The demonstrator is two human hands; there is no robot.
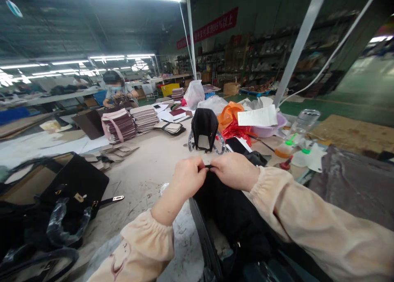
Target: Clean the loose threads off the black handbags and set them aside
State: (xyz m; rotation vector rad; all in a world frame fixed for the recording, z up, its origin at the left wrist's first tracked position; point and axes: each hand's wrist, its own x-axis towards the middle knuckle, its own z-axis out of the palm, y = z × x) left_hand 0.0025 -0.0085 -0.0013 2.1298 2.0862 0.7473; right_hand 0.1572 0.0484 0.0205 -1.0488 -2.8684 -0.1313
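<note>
A black handbag (pixel 227 216) lies open in front of me, its dark lining facing up. My left hand (pixel 190 176) pinches the bag's far edge between thumb and fingers. Right beside it, my right hand (pixel 234 170) grips the same edge, and a short dark strip of it shows between the two hands. Just beyond them stands another small black bag (pixel 204 128) with plastic-wrapped handles. To the left, a black handbag (pixel 76 187) with a gold-coloured clasp and a wrapped handle rests among more black bags.
Stacks of brown panels (pixel 121 126) sit at the back left. Behind the right hand are an orange plastic bag (pixel 228 113), a lilac basin (pixel 271 128) and small bottles (pixel 286 145). A metal post (pixel 300 48) rises at right. A co-worker (pixel 118 87) sits across, farther left.
</note>
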